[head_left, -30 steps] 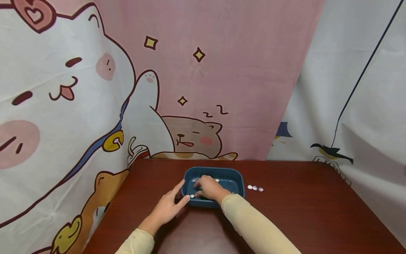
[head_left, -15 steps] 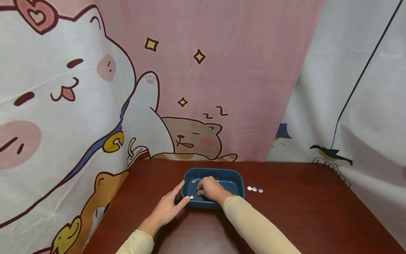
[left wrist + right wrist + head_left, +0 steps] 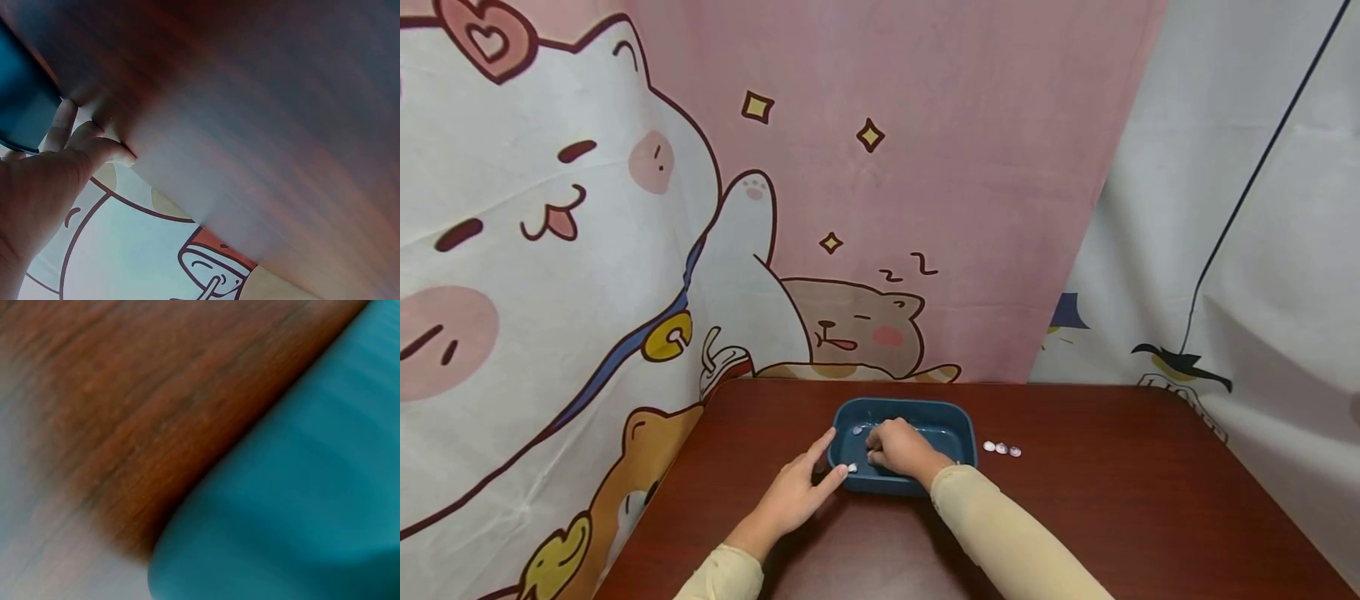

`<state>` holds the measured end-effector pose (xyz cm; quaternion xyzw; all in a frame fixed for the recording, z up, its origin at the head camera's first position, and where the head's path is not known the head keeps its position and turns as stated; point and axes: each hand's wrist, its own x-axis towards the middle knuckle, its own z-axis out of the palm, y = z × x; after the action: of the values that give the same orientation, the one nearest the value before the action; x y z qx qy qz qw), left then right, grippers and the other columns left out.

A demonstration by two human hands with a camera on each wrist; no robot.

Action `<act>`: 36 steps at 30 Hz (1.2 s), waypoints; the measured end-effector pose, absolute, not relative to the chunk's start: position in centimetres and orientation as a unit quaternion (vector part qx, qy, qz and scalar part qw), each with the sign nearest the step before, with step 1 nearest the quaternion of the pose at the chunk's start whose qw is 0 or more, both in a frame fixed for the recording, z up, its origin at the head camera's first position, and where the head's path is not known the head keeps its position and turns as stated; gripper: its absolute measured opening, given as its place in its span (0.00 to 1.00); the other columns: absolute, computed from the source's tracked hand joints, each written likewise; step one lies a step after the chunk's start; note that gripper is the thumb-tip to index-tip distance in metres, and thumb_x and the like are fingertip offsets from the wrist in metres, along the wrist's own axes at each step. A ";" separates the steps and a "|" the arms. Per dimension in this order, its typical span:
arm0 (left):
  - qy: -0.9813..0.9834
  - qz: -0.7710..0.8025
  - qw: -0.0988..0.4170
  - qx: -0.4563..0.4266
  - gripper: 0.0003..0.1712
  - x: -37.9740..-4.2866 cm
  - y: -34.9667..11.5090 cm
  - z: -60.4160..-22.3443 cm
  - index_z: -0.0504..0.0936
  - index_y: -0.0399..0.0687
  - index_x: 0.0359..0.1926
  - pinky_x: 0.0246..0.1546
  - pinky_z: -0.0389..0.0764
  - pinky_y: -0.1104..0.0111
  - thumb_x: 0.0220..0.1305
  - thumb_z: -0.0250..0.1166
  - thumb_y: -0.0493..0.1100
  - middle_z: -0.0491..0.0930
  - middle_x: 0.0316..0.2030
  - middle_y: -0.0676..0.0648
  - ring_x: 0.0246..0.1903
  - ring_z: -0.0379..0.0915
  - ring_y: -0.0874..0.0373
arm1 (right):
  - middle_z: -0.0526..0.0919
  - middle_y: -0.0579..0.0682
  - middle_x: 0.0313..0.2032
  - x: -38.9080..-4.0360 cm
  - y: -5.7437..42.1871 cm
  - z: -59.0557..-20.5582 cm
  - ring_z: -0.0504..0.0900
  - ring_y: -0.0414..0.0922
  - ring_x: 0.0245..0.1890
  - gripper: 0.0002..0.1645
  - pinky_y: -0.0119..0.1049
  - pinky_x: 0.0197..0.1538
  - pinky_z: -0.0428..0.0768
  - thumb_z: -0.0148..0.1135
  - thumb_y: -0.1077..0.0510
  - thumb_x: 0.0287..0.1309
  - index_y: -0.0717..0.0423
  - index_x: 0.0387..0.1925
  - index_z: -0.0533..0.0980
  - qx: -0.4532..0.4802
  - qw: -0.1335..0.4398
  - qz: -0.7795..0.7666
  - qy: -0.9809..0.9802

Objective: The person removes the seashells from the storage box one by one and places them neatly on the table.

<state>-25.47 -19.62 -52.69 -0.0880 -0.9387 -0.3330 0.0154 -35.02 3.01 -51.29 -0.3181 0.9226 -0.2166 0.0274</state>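
A dark blue rectangular tray (image 3: 958,414) stands on the table. My left hand (image 3: 793,492) touches its left end with fairly straight fingers, the thumb at the near left corner; the left wrist view shows this hand (image 3: 47,181) beside the tray (image 3: 22,94). Inside the tray reaches my right hand (image 3: 901,450), fingers curled toward the thumb low over the bottom; whether anything is between the fingertips cannot be made out. A small white shell-like piece (image 3: 852,468) lies by the left thumb. Farther back in the tray is a pale purple one (image 3: 857,430).
Three similar small pieces (image 3: 1002,448) lie in a row on the table right of the tray. The reddish-brown wooden table (image 3: 1112,500) reaches back to a cartoon-printed curtain (image 3: 970,167). Only the tray's outer wall (image 3: 300,487) and wood show in the right wrist view.
My right hand's fingers have drawn closer together and the hand has shifted slightly right inside the tray. The left hand stays at the tray's left end.
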 end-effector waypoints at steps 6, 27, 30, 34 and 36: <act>-0.939 -0.332 0.016 -0.090 0.46 -25.7 -19.6 -52.6 0.58 0.65 0.85 0.66 0.77 0.37 0.75 0.57 0.73 0.79 0.69 0.38 0.67 0.78 0.40 | 0.94 0.51 0.45 -35.0 3.3 -51.1 0.92 0.45 0.46 0.13 0.44 0.52 0.89 0.76 0.55 0.66 0.57 0.48 0.91 -0.303 0.038 -0.220 0.927; -0.942 -0.329 0.007 -0.071 0.44 -25.1 -19.1 -52.5 0.59 0.66 0.84 0.62 0.78 0.34 0.75 0.59 0.71 0.82 0.63 0.40 0.62 0.80 0.41 | 0.93 0.44 0.39 -34.3 5.0 -48.7 0.85 0.37 0.35 0.13 0.43 0.47 0.89 0.75 0.51 0.65 0.50 0.48 0.91 -0.283 0.003 -0.225 0.933; -0.943 -0.327 0.009 -0.064 0.44 -25.0 -19.0 -52.5 0.59 0.66 0.84 0.63 0.75 0.31 0.75 0.59 0.71 0.81 0.65 0.40 0.64 0.79 0.39 | 0.92 0.44 0.38 -34.2 6.5 -47.1 0.85 0.37 0.35 0.12 0.42 0.45 0.89 0.75 0.52 0.65 0.50 0.47 0.91 -0.279 -0.017 -0.249 0.927; -0.945 -0.322 0.017 -0.059 0.44 -24.9 -18.8 -52.7 0.59 0.67 0.84 0.64 0.73 0.29 0.75 0.59 0.71 0.80 0.67 0.39 0.67 0.77 0.36 | 0.92 0.43 0.37 -34.4 9.6 -45.7 0.86 0.38 0.36 0.12 0.42 0.45 0.88 0.76 0.53 0.64 0.51 0.46 0.91 -0.258 -0.044 -0.268 0.927; -0.945 -0.320 0.022 -0.061 0.44 -25.0 -18.7 -52.7 0.60 0.66 0.84 0.64 0.73 0.30 0.75 0.59 0.70 0.81 0.67 0.39 0.66 0.78 0.36 | 0.92 0.43 0.38 -34.6 11.4 -45.3 0.87 0.38 0.38 0.12 0.42 0.46 0.88 0.76 0.53 0.64 0.52 0.47 0.91 -0.241 -0.054 -0.271 0.930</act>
<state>-24.96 -18.74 -52.70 -0.0613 -0.9453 -0.3196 0.0216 -34.60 11.41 -45.30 -0.2407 0.9304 -0.2712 -0.0540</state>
